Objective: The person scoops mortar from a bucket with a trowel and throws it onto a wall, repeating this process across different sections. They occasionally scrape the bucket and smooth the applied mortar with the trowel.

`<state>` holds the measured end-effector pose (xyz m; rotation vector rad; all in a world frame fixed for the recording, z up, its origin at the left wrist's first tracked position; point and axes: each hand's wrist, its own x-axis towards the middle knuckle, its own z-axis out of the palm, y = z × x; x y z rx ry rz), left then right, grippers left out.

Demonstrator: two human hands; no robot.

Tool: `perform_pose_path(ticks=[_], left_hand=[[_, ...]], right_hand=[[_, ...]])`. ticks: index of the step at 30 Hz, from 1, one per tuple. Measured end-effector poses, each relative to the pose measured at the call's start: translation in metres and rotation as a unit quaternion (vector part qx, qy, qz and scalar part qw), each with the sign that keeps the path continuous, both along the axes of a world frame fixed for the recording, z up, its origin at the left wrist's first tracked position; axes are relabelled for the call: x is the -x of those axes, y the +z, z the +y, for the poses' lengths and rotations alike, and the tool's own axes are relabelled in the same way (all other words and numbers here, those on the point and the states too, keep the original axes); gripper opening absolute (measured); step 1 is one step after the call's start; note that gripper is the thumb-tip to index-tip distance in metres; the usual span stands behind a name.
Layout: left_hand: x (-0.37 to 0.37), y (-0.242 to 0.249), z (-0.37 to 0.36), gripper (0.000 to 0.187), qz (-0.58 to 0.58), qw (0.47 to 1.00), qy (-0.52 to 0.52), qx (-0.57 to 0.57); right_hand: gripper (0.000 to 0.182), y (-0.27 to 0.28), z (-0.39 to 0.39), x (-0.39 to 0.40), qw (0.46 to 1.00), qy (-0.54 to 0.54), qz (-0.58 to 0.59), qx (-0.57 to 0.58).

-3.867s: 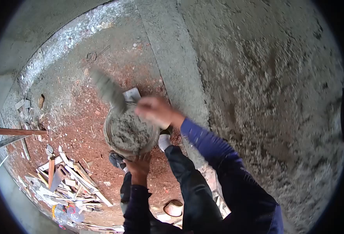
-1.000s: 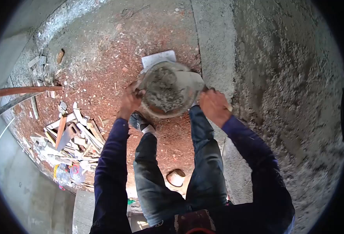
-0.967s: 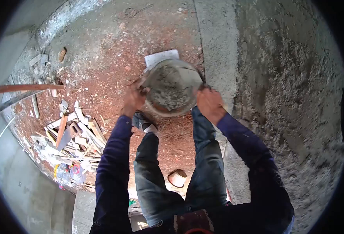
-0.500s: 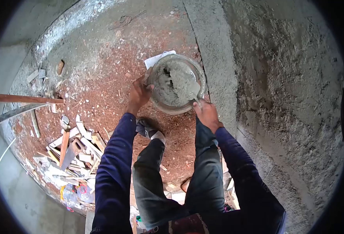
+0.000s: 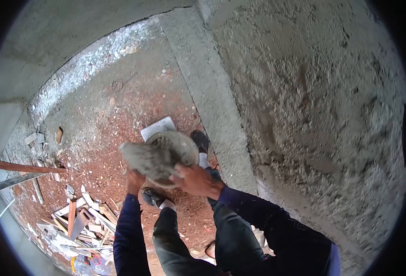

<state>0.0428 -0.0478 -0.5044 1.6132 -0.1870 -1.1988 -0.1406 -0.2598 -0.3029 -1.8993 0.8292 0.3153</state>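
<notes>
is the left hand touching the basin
Cannot tell. In the head view, the mortar-laden trowel covers the fingertips of the left hand and the nearby rim of the basin, hiding any contact or gap.

No legible text or numbers

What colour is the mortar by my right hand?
The mortar is grey, clearest in the head view.

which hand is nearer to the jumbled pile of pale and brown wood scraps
Left. The left hand is above and right of the pile in the picture; the right hand is farther right, beside the round grey pan.
</notes>
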Motion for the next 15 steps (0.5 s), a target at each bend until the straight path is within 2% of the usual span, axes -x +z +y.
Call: perform_pose_path(ticks=[1,2,3,4,5,7,8,9,10,11,12,13,14,15], left_hand=[[0.011,-0.036,0.025,0.045,0.209,0.955,0.194,0.079],[0.010,-0.031,0.035,0.045,0.208,0.955,0.199,0.077],[0.007,-0.024,0.041,0.047,-0.126,0.992,-0.029,-0.009],[0.006,-0.018,0.038,0.050,-0.437,0.858,-0.254,-0.094],[0.011,-0.009,0.031,0.050,-0.437,0.858,-0.251,-0.100],[0.017,0.014,0.017,0.055,-0.339,0.926,-0.132,-0.101],[0.015,0.025,0.005,0.061,-0.211,0.965,-0.104,-0.118],[0.017,0.022,0.006,0.061,-0.213,0.964,-0.101,-0.124],[0.023,0.015,0.012,0.060,-0.327,0.936,-0.107,-0.078],[0.023,0.012,0.019,0.060,-0.436,0.892,-0.118,-0.031],[0.012,0.015,0.024,0.060,-0.440,0.889,-0.123,-0.038],[0.006,0.010,0.020,0.058,-0.420,0.901,-0.107,-0.019],[0.016,0.009,0.019,0.056,-0.387,0.918,-0.088,-0.003],[0.027,0.012,0.022,0.055,-0.349,0.934,-0.074,0.013]], right_hand=[[0.045,-0.006,-0.013,-0.012,1.000,0.005,-0.001,-0.001],[0.045,-0.013,-0.027,-0.023,0.994,0.023,-0.101,-0.018],[0.046,-0.019,-0.047,-0.031,0.978,0.041,-0.200,-0.036],[0.046,-0.023,-0.081,-0.041,0.979,0.106,-0.151,-0.090],[0.046,-0.027,-0.122,-0.054,0.970,0.170,-0.100,-0.145],[0.040,-0.040,-0.208,-0.056,0.962,0.059,-0.047,-0.264],[0.035,-0.042,-0.255,-0.053,0.970,0.013,0.007,-0.244],[0.028,-0.059,-0.308,-0.035,0.961,-0.047,-0.047,-0.270],[0.026,-0.033,-0.354,-0.035,0.953,-0.175,0.080,-0.235],[0.025,-0.035,-0.392,-0.015,0.943,-0.266,0.046,-0.195],[0.030,-0.080,-0.433,0.040,0.942,-0.250,-0.189,-0.116],[0.029,0.049,-0.409,-0.006,0.944,-0.329,-0.012,-0.002],[0.029,0.103,-0.400,0.001,0.951,-0.306,-0.037,0.039],[0.030,0.148,-0.380,-0.004,0.919,-0.372,-0.019,0.131]])
